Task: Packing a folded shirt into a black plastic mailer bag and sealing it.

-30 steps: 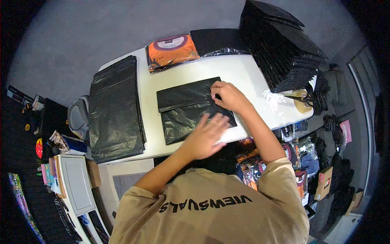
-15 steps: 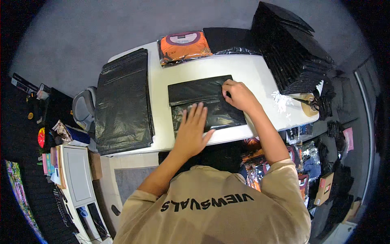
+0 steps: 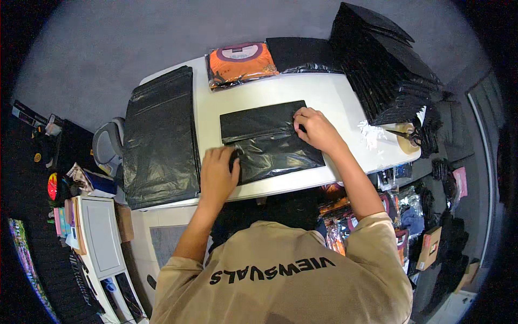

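Observation:
A black plastic bag (image 3: 275, 156) lies on the white table (image 3: 216, 102) in front of me, with a folded band along its far part. My left hand (image 3: 218, 170) is at the bag's near left edge, its fingers curled and a dark bit of plastic showing between thumb and fingers. At the right end of the folded band, the bent fingers of my right hand (image 3: 317, 129) pinch the bag's edge. The fingertips are partly hidden. To the left lies a stack of large flat black bags (image 3: 159, 140), close beside my left hand.
Along the far edge sit a clear-wrapped orange shirt (image 3: 243, 67) and a black package (image 3: 302, 54). A tall stack of black packages (image 3: 380, 70) leans at the far right. White paper scraps (image 3: 369, 132), a tape roll (image 3: 408, 144) and dark-handled scissors (image 3: 402, 134) lie near the right end.
My left hand has moved left and nearer, from lying flat on the bag to curling at its left edge. My right hand stays at the band's right end.

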{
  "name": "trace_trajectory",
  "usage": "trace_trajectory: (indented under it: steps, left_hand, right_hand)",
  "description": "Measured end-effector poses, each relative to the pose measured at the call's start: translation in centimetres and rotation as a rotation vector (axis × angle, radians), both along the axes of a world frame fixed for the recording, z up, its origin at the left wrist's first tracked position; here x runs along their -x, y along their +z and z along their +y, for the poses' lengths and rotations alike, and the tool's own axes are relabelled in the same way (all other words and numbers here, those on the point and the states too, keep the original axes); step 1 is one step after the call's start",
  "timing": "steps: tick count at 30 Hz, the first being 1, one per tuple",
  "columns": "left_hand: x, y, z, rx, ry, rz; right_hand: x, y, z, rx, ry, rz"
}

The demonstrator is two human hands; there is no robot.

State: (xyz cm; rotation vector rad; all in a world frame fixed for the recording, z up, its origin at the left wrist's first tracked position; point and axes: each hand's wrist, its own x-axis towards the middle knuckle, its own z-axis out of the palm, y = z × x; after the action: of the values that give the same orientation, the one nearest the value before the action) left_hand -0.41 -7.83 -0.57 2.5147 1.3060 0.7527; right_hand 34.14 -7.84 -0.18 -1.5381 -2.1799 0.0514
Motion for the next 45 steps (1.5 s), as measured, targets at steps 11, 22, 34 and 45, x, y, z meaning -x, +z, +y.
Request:
trace_trajectory:
  steps: [11, 22, 34, 45]
  left_hand:
    - [-0.8, -2.4, 5.9, -0.235, -0.144, -0.071]
    - [-0.7, -1.7, 5.5, -0.185, -0.167, -0.036]
    - [-5.7, -0.2, 7.7, -0.132, -0.159, -0.186]
    - [-11.5, -5.2, 7.9, -0.073, -0.001, 0.106]
  right_hand:
    - [-0.3, 0.0, -0.2, 0.066, -0.017, -0.014]
    - [6.4, -1.0, 5.8, -0.002, 0.004, 0.083]
    - [7.8, -4.1, 5.4, 0.128, -0.173, -0.190]
    - [7.2, -5.1, 5.1, 0.154, -0.243, -0.212]
